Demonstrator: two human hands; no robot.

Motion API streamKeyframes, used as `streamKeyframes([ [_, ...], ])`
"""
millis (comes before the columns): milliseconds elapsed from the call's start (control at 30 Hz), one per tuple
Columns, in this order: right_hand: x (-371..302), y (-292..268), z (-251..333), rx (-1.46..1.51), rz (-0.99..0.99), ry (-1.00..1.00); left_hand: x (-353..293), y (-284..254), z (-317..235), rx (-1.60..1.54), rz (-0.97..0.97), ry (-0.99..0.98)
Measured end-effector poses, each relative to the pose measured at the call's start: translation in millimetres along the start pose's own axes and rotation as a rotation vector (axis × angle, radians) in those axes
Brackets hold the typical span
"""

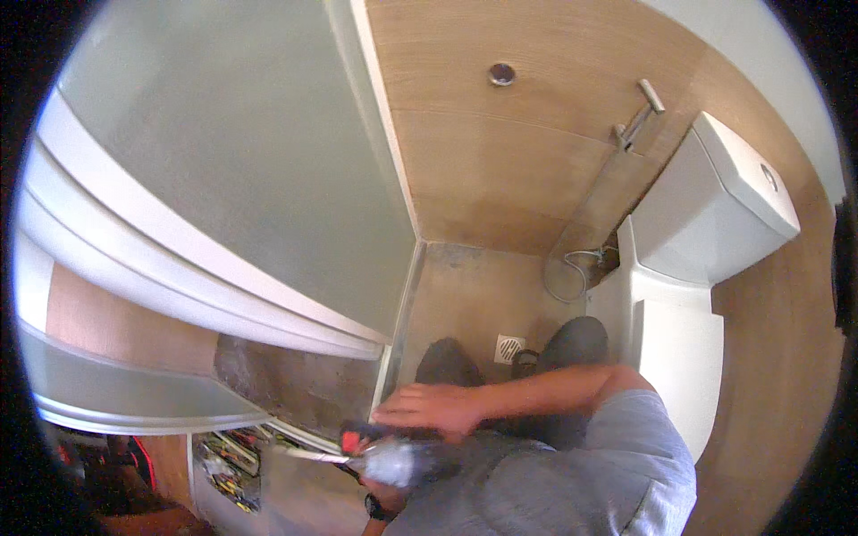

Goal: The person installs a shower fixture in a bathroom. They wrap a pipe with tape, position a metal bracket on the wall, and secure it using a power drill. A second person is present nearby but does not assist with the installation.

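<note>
My left hand (pixel 382 494), with a dark watch at its wrist, is low in the picture, left of my grey shirt. It is closed round a blurred tool (pixel 351 440) with a black and red part. Beside the red part is a pale, rounded, shiny part, and a thin white tip points left. Most of my left fingers are hidden behind the tool. My right arm reaches across my body. Just above the tool, my right hand (pixel 429 407) has its fingers stretched out to the left. Whether it touches the tool I cannot tell.
A white toilet (pixel 679 357) stands close on the right, with a thin hose (pixel 572 286) beside it. A frosted glass panel (pixel 268 161) rises at the left. A drain grate (pixel 509 348) lies between my knees. Several hand tools (pixel 234 464) lie at the lower left.
</note>
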State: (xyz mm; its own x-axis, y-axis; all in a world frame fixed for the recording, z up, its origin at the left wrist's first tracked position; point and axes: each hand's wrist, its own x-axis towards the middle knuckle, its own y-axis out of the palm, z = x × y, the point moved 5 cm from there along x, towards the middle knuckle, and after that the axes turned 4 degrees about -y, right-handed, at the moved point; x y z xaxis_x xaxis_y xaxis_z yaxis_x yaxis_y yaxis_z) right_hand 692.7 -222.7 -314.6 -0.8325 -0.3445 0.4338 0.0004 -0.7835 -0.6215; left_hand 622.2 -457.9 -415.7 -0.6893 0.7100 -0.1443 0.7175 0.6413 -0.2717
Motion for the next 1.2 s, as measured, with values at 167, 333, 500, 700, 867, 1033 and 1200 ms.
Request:
streamKeyframes([
  [167,-80,-11,18,0.093,-0.492,0.325,66,89,-118,0.057,0.426,0.389],
  [333,-83,-95,73,-0.584,-0.75,0.577,115,154,-230,0.316,0.601,0.815],
  [500,-98,-191,49,-0.781,-0.971,0.671,189,189,-304,0.522,0.4,0.803],
  [700,-104,-286,9,-0.69,-1.336,0.896,293,218,-344,-0.46,0.608,0.048],
  [867,-102,-306,-8,-0.79,-1.179,1.055,303,254,-381,-0.713,0.646,0.137],
  [1033,-99,-318,-13,-0.853,-1.281,0.947,297,269,-409,-0.474,0.553,0.398],
  [1200,-95,-325,-32,-0.818,-1.113,1.033,317,266,-408,-0.616,0.591,0.24],
])
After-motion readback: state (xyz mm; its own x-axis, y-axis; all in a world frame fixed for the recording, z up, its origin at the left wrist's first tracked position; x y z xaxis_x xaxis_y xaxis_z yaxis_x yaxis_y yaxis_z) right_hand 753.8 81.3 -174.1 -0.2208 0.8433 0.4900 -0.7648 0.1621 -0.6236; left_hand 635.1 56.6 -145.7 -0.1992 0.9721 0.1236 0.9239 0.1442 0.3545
